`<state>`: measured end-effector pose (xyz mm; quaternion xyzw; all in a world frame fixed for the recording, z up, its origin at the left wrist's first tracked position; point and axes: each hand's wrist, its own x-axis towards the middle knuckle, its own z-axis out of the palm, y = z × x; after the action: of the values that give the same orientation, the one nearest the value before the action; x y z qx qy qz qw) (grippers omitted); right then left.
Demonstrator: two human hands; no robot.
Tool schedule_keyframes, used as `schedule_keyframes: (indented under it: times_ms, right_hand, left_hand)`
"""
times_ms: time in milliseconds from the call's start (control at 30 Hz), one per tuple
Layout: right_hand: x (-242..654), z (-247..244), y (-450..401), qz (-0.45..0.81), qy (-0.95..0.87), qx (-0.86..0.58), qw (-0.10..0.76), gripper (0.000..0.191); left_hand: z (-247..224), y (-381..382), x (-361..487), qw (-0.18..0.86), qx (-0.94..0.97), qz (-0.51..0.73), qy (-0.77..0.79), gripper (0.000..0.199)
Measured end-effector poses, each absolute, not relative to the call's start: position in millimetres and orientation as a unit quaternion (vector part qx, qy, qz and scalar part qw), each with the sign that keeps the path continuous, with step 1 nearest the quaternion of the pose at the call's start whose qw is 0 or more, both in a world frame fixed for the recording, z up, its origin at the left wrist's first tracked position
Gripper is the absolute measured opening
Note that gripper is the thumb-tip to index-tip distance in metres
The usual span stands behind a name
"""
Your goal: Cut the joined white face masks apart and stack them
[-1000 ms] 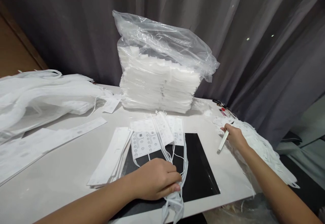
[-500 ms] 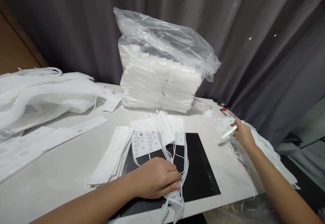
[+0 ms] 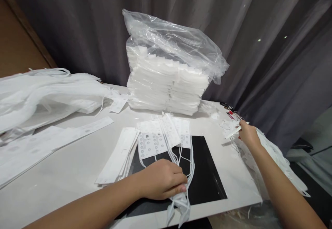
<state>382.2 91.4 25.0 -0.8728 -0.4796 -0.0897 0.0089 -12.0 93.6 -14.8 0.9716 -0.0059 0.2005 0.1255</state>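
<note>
My left hand (image 3: 166, 180) is closed around white straps (image 3: 178, 204) over a black mat (image 3: 204, 166). From the straps, printed white cards (image 3: 151, 140) with rows of round marks spread out beyond my fingers. At the right, my right hand (image 3: 247, 134) pinches a thin white strip (image 3: 232, 132) above white scraps, beside a heap of white strapped pieces (image 3: 280, 163). Left of the mat lies a stack of narrow white cards (image 3: 118, 158).
A clear plastic bag (image 3: 168, 80) of stacked white pieces stands at the back. White sheer bags (image 3: 52, 94) and long printed sheets (image 3: 52, 142) cover the left side. Small dark and red items (image 3: 229, 111) lie at the back right edge, before a grey curtain (image 3: 259, 66).
The view has shifted slightly, moving most things a little to the right. The white strip in my right hand has turned and looks thinner. My left hand keeps its hold on the straps.
</note>
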Motion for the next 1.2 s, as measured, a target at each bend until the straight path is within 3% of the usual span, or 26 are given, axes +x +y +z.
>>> schedule_keyframes:
  times_ms: [167, 267, 467, 800, 1200]
  right_hand:
    - [361, 17, 109, -0.072, -0.476, -0.876, -0.039, 0.022]
    - [348, 15, 116, -0.052, -0.493, -0.867, -0.045, 0.030]
    - [337, 19, 133, -0.026, -0.511, -0.859, -0.008, 0.018]
    - [270, -25, 178, 0.077, -0.640, -0.754, 0.128, 0.031]
    - [310, -32, 186, 0.058, -0.541, -0.832, 0.109, 0.035]
  left_hand:
    - [-16, 92, -13, 0.121, 0.973, 0.195, -0.008, 0.027]
    - [-16, 92, -14, 0.127, 0.972, 0.197, -0.010, 0.027]
    - [-12, 92, -14, 0.128, 0.970, 0.204, -0.011, 0.032]
    - [-10, 96, -15, 0.160, 0.974, 0.159, -0.003, 0.023]
    - [-11, 93, -16, 0.145, 0.976, 0.161, -0.004, 0.023]
